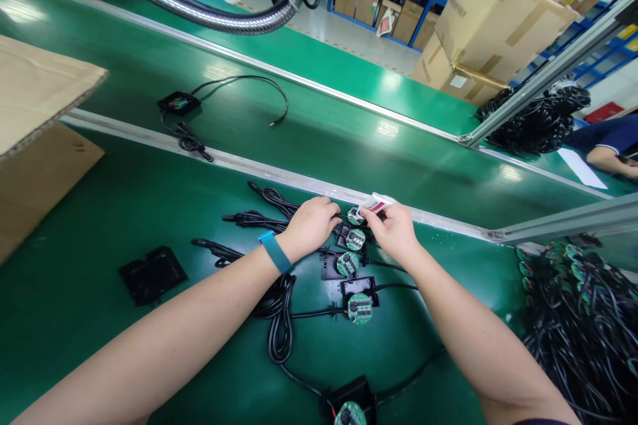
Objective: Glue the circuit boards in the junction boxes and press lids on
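At the far end of a row of round green circuit boards, my right hand (391, 229) pinches a small white tube with red and blue print (377, 203), its tip over the farthest board (355, 216). Just left of that board is my left hand (314, 226), fingers curled together beside its cable; what they grip is too small to make out. Nearer me lie more boards (355, 240), (347, 263) and another board (359, 309), each by a black open housing (359, 289) with coiled black cables (282, 322) running left.
A pile of cabled boards (583, 332) lies at the right. Black parts (152, 273) and a cardboard box (44, 172) are at the left. A metal rail (279, 176) borders the conveyor, which carries a black unit (178, 102). A person's arm (611, 159) shows far right.
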A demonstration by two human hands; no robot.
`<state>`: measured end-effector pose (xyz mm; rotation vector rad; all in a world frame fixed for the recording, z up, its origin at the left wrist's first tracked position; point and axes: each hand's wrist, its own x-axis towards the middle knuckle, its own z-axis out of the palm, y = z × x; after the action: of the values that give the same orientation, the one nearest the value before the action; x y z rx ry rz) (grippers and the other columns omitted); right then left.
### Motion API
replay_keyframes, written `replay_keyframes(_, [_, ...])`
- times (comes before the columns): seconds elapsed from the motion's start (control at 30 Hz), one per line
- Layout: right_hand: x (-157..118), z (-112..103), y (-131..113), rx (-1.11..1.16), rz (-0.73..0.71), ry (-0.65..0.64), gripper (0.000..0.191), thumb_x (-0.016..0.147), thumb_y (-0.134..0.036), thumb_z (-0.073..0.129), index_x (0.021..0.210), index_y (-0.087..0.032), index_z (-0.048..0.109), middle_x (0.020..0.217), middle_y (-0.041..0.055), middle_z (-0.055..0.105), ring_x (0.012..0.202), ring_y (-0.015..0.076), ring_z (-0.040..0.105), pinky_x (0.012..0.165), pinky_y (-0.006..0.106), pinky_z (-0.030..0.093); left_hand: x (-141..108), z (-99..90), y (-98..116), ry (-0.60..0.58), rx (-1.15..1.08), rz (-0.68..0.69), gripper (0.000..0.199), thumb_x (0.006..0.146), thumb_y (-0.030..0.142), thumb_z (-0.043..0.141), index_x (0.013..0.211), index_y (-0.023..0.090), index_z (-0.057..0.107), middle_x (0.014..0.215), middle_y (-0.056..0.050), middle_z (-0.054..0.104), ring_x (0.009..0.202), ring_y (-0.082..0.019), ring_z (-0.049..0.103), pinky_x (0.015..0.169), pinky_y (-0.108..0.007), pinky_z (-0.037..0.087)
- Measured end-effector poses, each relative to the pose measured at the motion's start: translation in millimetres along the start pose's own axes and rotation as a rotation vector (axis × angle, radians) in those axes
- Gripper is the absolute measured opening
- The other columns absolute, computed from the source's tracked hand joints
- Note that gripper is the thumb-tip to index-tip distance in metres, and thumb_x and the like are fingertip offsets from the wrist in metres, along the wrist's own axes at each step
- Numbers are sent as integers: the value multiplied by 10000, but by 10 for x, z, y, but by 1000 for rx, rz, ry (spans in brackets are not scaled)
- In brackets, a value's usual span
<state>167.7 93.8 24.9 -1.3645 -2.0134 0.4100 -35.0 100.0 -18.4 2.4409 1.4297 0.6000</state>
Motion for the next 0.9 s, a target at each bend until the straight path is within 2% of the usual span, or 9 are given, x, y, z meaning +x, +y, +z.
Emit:
replay_keyframes(0.17, [-58, -72, 13, 21, 31, -10, 266, 891, -338, 614, 661, -207, 638, 704, 45, 693, 744, 210, 660, 723, 323, 497, -4, 10, -11, -6, 4, 3, 159, 930, 265, 594, 952, 158, 709, 876, -82, 653, 883, -236, 616, 819, -355, 485])
replay_keyframes(0.37, [-118, -144, 16, 10, 89, 25, 277, 875, -365, 633, 650, -205, 663, 675, 55, 708, 696, 223, 677, 670, 328, 509, 38, 7, -5, -34, 35, -22, 149, 922, 268, 600, 944, 159, 700, 892, -83, 664, 890, -234, 626, 808, -344, 479])
replay_keyframes(0.5, [-157, -208, -50, 68, 119, 101, 331, 868, -413, 650, 611, -203, 661, 636, 55, 710, 626, 218, 679, 635, 331, 512, 57, -142, 90, -97, 65, -45, 173, 897, 270, 642, 1005, 139, 676, 949, -112, 683, 933, -261, 636, 815, -359, 465])
replay_keyframes(0.63, [-212, -266, -144, 100, 141, 132, 324, 865, -437, 656, 646, -199, 683, 607, 47, 699, 580, 207, 666, 601, 322, 515, -84, -345, 196, -47, 81, -21, 207, 897, 272, 649, 1053, 137, 644, 996, -131, 686, 980, -292, 621, 839, -398, 438])
replay_keyframes(0.73, [-239, -298, -217, 77, 110, 85, 276, 869, -421, 652, 732, -191, 716, 649, 48, 711, 612, 205, 667, 622, 320, 519, -253, -369, 197, -45, 52, 26, 140, 910, 262, 625, 999, 159, 656, 933, -97, 686, 940, -270, 614, 822, -387, 419])
replay_keyframes(0.83, [-221, -305, -287, -35, 19, -15, 215, 863, -376, 652, 784, -189, 722, 732, 59, 728, 680, 211, 666, 663, 327, 508, -369, -288, 160, -50, 48, 72, 100, 909, 231, 613, 960, 164, 666, 919, -81, 674, 935, -252, 604, 835, -385, 397])
replay_keyframes(0.9, [-181, -291, -331, -116, -57, -81, 192, 862, -340, 645, 754, -191, 699, 732, 56, 713, 681, 202, 646, 658, 318, 489, -398, -231, 145, -34, 55, 80, 88, 912, 213, 599, 928, 161, 669, 906, -79, 665, 919, -246, 597, 840, -390, 384])
